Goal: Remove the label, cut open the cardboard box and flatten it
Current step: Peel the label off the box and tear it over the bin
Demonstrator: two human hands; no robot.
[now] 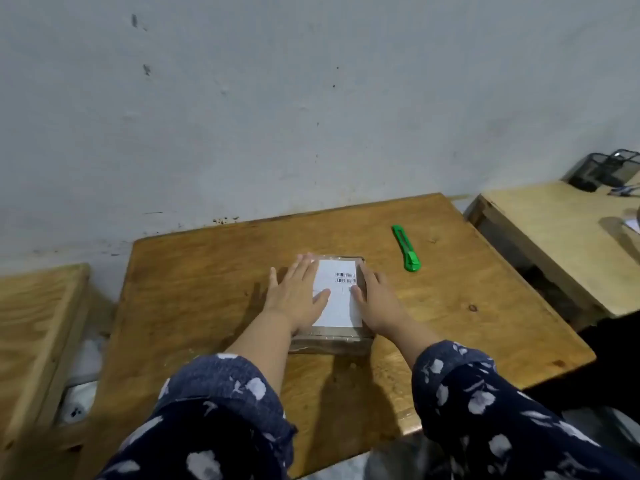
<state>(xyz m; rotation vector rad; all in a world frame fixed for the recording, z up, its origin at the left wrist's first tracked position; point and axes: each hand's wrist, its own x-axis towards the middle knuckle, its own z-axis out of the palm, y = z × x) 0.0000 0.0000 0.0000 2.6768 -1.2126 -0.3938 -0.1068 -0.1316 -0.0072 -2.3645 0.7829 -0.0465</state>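
A small flat cardboard box, wrapped in clear tape, lies in the middle of the wooden table. A white label with barcodes covers most of its top. My left hand lies flat, fingers spread, on the box's left part and the label's left edge. My right hand rests on the box's right edge, thumb touching the label. A green utility knife lies on the table to the right of the box, apart from both hands.
A grey wall stands right behind the table. A second wooden table is at the right with a black mesh holder on it. Another wooden surface sits at the left, with a gap between.
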